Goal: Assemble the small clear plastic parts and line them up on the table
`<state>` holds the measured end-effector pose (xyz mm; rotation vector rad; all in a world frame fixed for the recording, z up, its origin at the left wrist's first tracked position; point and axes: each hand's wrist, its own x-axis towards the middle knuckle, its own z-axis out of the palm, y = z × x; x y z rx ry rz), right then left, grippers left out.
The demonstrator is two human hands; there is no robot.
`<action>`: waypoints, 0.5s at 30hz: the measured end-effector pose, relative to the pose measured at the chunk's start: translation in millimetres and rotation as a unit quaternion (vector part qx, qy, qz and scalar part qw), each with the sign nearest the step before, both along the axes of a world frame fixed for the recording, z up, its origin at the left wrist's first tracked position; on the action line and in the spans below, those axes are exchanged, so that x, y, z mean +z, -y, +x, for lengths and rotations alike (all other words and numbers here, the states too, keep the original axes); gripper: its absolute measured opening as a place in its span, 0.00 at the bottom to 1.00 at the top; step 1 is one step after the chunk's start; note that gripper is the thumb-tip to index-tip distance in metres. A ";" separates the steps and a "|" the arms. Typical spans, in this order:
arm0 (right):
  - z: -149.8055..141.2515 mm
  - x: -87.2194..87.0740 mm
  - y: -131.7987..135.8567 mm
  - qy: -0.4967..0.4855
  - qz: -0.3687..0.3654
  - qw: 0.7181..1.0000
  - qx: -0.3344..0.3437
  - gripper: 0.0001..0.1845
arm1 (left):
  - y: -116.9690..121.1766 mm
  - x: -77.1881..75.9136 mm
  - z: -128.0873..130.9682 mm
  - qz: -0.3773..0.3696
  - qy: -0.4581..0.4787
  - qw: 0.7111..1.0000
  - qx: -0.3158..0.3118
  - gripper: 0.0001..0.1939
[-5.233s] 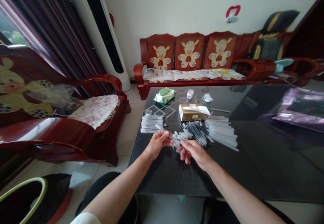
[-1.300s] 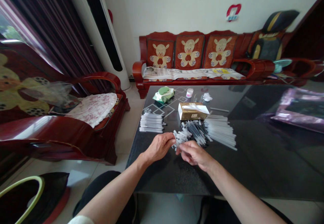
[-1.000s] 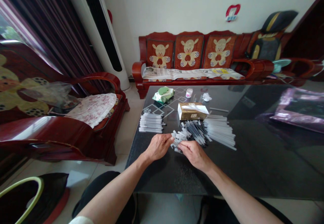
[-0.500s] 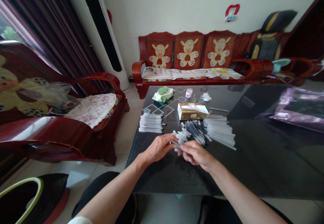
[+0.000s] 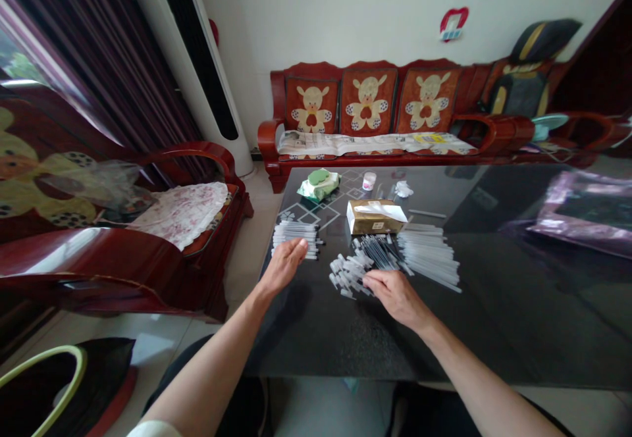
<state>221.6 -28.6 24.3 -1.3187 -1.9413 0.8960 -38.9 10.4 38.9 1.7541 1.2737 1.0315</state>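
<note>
My left hand is closed over the near side of a row of white-barrelled pens at the table's left. It covers part of the row, and whatever its fingers hold is hidden. At the right edge of a heap of small whitish pen caps, my right hand is closed with thumb and fingertips together. I cannot make out what is in that pinch. Thin dark pen refills lie just behind the right hand. Beside them fans out a stack of clear empty pen barrels.
A tissue box stands behind the refills on the dark glossy table. Farther back are a green wipes pack, a small white tub and a crumpled tissue. A shiny purple package lies at the right.
Half a second ago both hands met in front of the caps with a thin stick between them. My left hand has since moved left to the pen row, my right slightly right to the caps.
</note>
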 end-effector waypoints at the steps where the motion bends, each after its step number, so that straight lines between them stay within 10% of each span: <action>1: 5.5 0.2 -1.2 0.005 0.009 1.000 -0.016 0.21 | -3.3 0.0 -3.7 -0.020 0.033 0.999 -0.003 0.24; 15: 39.6 -15.4 -24.0 0.066 0.078 0.991 -0.084 0.12 | -0.2 -26.5 15.9 -0.094 0.072 0.987 -0.109 0.22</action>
